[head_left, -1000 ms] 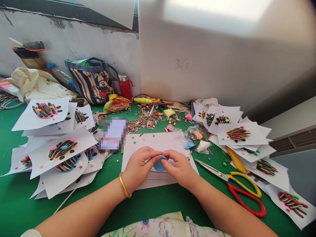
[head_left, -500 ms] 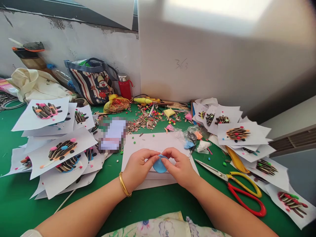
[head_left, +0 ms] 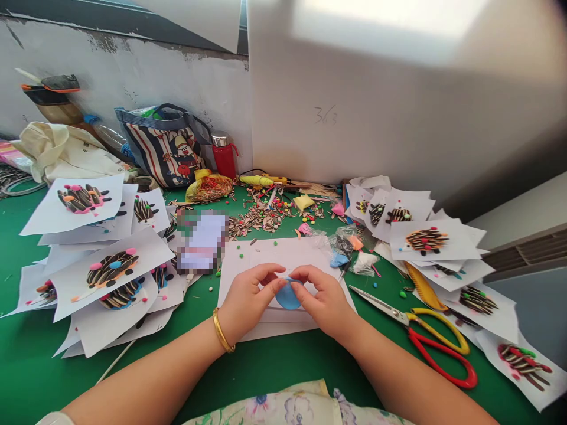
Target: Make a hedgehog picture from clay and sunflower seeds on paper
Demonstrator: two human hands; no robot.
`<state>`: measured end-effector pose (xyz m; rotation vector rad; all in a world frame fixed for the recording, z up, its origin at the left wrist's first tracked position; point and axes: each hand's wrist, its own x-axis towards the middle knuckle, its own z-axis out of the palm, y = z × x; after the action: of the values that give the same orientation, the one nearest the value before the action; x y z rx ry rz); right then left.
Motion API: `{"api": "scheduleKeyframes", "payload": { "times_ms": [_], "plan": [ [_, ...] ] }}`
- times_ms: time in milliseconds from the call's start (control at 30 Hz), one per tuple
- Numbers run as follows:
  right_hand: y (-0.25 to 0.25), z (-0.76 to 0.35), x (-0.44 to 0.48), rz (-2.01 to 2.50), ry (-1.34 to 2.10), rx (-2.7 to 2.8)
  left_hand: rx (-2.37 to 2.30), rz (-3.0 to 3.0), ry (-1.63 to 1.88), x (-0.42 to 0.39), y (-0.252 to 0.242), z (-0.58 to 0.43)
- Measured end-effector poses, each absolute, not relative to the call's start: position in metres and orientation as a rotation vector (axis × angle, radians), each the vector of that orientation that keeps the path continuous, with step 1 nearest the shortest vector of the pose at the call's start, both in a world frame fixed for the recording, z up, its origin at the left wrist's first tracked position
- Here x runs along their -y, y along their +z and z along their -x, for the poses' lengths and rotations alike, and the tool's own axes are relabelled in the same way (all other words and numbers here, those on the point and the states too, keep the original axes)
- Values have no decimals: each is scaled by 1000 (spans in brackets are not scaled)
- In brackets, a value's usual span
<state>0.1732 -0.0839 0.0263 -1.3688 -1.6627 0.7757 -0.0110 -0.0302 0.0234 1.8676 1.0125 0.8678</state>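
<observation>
Pinching a blue clay disc [head_left: 289, 297] between the left hand [head_left: 250, 301] and right hand [head_left: 321, 301], both gripping it above a white paper sheet [head_left: 283, 254] on the desk [head_left: 66, 366], the person has no seeds on it yet, while finished seed-and-clay pictures [head_left: 110, 273] lie piled on both sides.

Left hand [head_left: 250, 302] and right hand [head_left: 322, 300] meeting, palms down.
Fingertips [head_left: 283, 282] curl inward, almost meeting, with both forearms [head_left: 398, 378] angling in from below.

Craft workshop bench: green tabletop [head_left: 283, 360], loose sunflower seeds [head_left: 259, 219], seed-and-clay pictures on paper [head_left: 110, 268], scissors [head_left: 381, 304].
</observation>
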Motion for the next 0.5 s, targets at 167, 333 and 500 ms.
{"api": "scheduleKeyframes", "payload": {
  "times_ms": [167,333,500],
  "plan": [
    [26,-173,83,1394,749,1658,-988,-1867,894,29,25,9],
    [30,-173,82,1407,822,1628,-1009,-1795,941,29,27,9],
    [32,-171,82,1408,830,1665,-981,-1862,901,30,26,10]
  ]
}}
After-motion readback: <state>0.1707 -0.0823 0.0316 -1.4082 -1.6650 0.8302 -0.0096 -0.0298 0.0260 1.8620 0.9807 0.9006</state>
